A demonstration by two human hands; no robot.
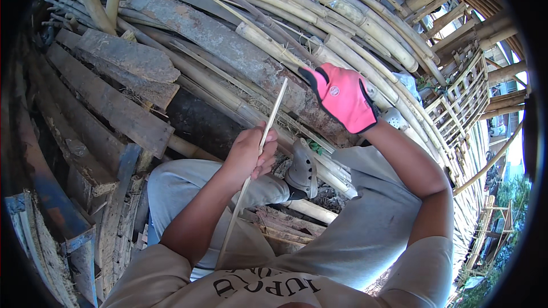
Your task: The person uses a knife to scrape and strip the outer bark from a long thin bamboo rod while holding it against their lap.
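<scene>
My bare left hand [251, 153] is closed around a thin, pale bamboo strip [277, 106]. The strip stands slanted, its upper end above the fist and its lower end running down past my forearm toward my lap. To the right and farther off is my right hand [346, 98], in a pink glove with black edging. Its fingers look curled in, but the glove's back hides most of them. Long light strips and a dark pole [264, 16] run up to the glove's tip; whether the hand holds one of them is not clear.
Long bamboo poles [337, 1] lie stacked across the far side. Rough, weathered planks [105, 100] fill the left. Between my bent knees are my grey clog [302, 171] and bamboo pieces. A bamboo lattice [461, 100] stands at the right, beside wooden posts.
</scene>
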